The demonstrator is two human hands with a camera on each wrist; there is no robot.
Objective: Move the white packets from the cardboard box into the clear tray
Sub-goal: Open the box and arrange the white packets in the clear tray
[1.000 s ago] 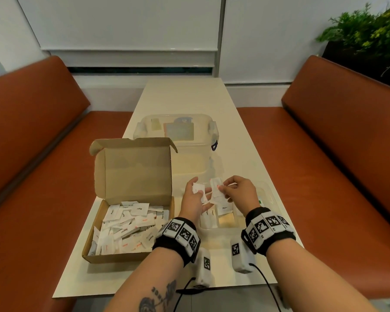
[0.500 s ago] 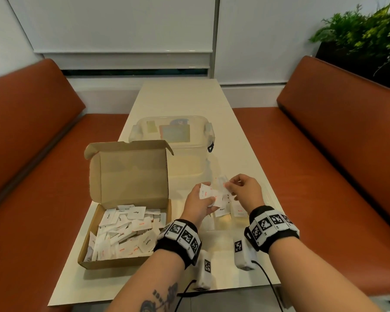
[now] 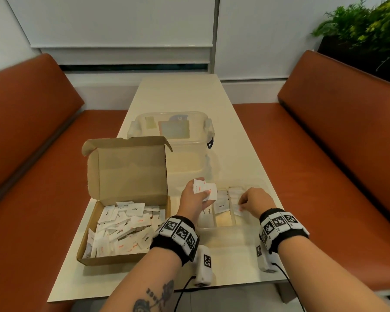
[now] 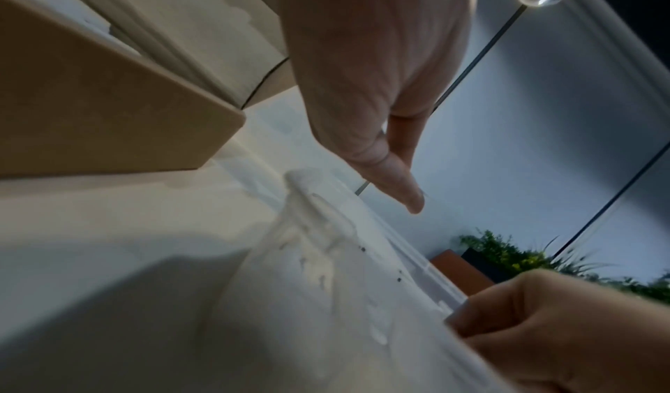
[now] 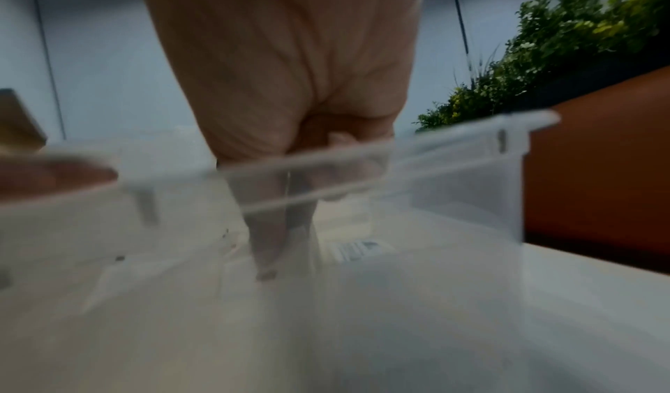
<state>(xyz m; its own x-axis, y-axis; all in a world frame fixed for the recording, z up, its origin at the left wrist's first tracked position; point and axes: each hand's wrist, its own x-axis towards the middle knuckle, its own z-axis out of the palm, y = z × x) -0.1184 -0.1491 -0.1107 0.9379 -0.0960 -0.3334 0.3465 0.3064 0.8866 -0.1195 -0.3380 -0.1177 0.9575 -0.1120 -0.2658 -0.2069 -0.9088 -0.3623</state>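
Over the clear tray (image 3: 254, 225), right of the cardboard box (image 3: 92, 255), left hand (image 3: 193, 200) grips a small fan of white packets (image 3: 204, 190), held as stock. Right hand (image 3: 253, 202) reaches into a tray compartment, apparently pinching one packet (image 3: 237, 209) to seat it; blur hides detail.

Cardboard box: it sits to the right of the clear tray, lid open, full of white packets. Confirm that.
Not quite. In the head view the cardboard box sits to the left of the clear tray, not the right. Its lid is open and it is full of white packets, as stated.
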